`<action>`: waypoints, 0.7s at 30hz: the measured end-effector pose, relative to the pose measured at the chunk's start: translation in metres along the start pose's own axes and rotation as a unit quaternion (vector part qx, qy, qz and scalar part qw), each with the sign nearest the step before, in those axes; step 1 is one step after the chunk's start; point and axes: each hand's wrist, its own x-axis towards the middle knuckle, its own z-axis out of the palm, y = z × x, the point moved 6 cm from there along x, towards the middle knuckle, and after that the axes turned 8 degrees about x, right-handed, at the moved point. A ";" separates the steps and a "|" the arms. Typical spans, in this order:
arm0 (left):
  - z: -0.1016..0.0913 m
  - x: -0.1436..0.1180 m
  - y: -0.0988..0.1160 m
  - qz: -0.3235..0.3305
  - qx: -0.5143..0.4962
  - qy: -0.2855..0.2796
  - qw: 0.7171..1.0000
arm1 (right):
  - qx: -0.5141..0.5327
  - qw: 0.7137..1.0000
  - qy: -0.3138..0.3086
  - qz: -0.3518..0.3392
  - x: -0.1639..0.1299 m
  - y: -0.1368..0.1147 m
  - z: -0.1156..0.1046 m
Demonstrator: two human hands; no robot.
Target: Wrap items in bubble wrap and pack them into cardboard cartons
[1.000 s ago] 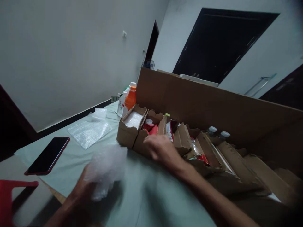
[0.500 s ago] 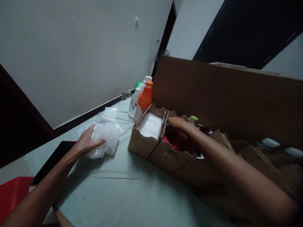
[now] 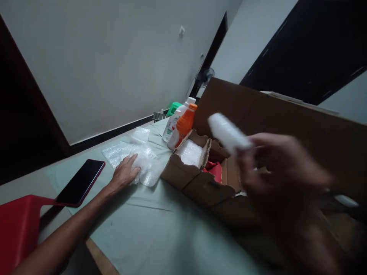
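From the head view, the left hand (image 3: 124, 173) lies flat and open on the bubble wrap (image 3: 143, 164), left of the cardboard box (image 3: 197, 183) on the worktop (image 3: 149, 233); the right hand (image 3: 275, 168), blurred, grips a white bottle (image 3: 228, 131) above the box; a phone (image 3: 80, 182) lies further left of the box.

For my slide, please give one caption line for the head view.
Left hand rests on bubble wrap while right hand lifts a blurred white bottle above cardboard boxes.

No text or label here is legible.
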 end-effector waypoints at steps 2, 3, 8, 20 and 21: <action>-0.002 -0.003 0.004 -0.004 -0.006 0.013 1.000 | 0.035 0.994 -0.056 -0.087 -0.027 -0.053 0.028; -0.004 -0.006 0.006 -0.002 -0.016 0.028 0.999 | 0.036 0.984 -0.134 -0.108 -0.041 -0.074 0.055; -0.025 -0.017 0.008 0.055 -0.105 0.152 0.981 | 0.029 0.909 -0.413 -0.049 -0.101 -0.105 0.181; -0.010 -0.016 0.003 0.123 -0.060 0.049 0.989 | 0.077 0.912 -0.401 -0.028 -0.062 -0.075 0.114; -0.010 -0.015 0.003 0.116 -0.059 0.046 0.990 | 0.040 0.931 -0.363 -0.013 -0.035 -0.063 0.103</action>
